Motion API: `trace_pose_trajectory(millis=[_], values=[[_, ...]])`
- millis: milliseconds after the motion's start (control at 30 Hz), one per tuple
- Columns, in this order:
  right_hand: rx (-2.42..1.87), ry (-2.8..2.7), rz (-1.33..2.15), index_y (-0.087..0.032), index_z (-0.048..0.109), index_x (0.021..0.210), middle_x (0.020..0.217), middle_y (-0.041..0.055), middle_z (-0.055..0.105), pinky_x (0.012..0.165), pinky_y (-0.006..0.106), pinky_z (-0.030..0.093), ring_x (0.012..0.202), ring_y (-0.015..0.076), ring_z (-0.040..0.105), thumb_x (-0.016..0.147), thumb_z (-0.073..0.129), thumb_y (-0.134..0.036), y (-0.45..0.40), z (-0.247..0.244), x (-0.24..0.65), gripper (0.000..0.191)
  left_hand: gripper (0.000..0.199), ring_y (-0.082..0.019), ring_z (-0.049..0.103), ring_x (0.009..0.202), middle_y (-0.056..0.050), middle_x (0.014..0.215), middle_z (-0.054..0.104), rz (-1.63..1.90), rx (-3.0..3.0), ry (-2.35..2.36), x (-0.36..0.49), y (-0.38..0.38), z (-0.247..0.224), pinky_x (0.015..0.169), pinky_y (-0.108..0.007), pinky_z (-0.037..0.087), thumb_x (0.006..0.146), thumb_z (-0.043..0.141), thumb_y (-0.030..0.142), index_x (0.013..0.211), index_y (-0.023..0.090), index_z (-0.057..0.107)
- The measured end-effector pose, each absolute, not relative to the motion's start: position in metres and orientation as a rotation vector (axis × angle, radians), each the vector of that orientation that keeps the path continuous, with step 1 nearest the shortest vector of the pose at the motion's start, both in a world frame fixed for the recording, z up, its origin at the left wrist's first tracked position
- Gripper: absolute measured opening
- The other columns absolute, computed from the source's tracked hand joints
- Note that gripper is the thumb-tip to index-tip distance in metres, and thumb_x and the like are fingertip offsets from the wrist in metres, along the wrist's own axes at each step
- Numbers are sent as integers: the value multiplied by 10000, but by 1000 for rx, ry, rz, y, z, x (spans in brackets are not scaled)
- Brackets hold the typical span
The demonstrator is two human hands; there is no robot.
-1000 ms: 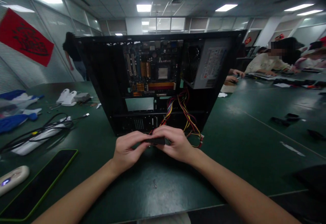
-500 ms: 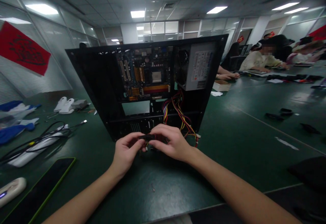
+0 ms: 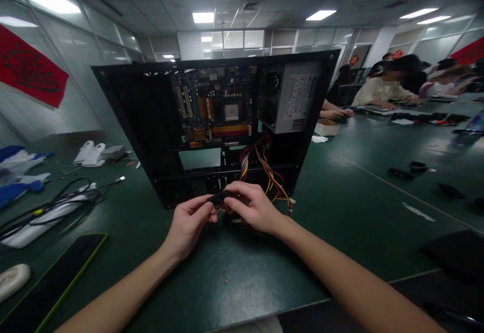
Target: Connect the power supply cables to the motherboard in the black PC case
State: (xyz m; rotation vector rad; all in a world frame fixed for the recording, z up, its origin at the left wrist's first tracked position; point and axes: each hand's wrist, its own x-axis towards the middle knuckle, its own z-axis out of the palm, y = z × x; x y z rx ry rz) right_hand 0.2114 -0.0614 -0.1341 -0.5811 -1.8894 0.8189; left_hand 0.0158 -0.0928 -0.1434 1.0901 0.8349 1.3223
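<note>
Between my two hands is a short, thin black piece (image 3: 218, 198); its kind is too dark to make out. My left hand (image 3: 191, 223) pinches one end with thumb and fingers. My right hand (image 3: 255, 207) pinches the other end and partly covers it. Just behind stands an open black computer case (image 3: 132, 116), holding a motherboard (image 3: 242, 93) and a grey power supply (image 3: 297, 98). Red, yellow and black cables (image 3: 271, 176) hang from the power supply down behind my right hand. Some dark wiring below my fingers is hard to tell apart.
On the green table (image 3: 181, 292), a black phone-like slab with a green edge (image 3: 60, 277) lies left. Beyond it are a white power strip (image 3: 56, 217) with black cable and white plastic parts (image 3: 91, 154). A small box (image 3: 327, 127) and people working (image 3: 378, 91) are to the right.
The black piece has tilted, its right end now higher, and more of it shows between my fingers. My hands have barely moved. The view has shifted slightly.
</note>
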Motion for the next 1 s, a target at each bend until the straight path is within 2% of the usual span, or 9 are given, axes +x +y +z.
trace_pose_trajectory(millis=[167,367,533,733,867,1000], values=[[-561,-1627,1242,-188,623,983,803,-8,643,537,237,526,574,110,605,886,681,-422,-55,-135,210,259,326,-74,615,650,-36,749,686,1182,959,753,16,-96,-134,650,-167,521,685,897,275,939,104,785],[-547,-1559,1370,-180,635,925,757,-27,638,505,234,539,532,96,585,829,737,-489,-51,-136,209,340,248,-61,594,604,-20,710,660,1183,956,765,18,-93,-135,598,-140,513,716,880,279,823,91,760],[-596,-1568,1370,-176,629,921,720,-33,619,489,232,538,514,94,570,828,731,-496,-50,-139,208,349,248,-52,568,590,-6,677,618,1171,911,727,20,-92,-138,588,-129,506,752,855,281,732,84,705],[-681,-1658,1155,-185,600,940,709,-31,603,464,227,491,498,103,573,883,670,-424,-52,-144,206,256,312,-40,547,564,10,689,604,1180,705,719,25,-94,-137,568,-127,502,652,919,257,739,92,669],[-708,-1709,1003,-186,611,925,668,-36,591,460,224,464,493,108,582,902,651,-378,-56,-144,205,197,323,-48,557,569,7,678,610,1230,743,765,26,-96,-138,563,-127,495,659,912,276,741,94,659],[-717,-1649,1057,-185,629,900,670,-25,617,447,227,477,479,111,580,897,654,-407,-57,-143,203,223,311,-46,549,565,11,665,612,1249,808,791,27,-97,-138,563,-130,483,685,892,299,744,99,660]])
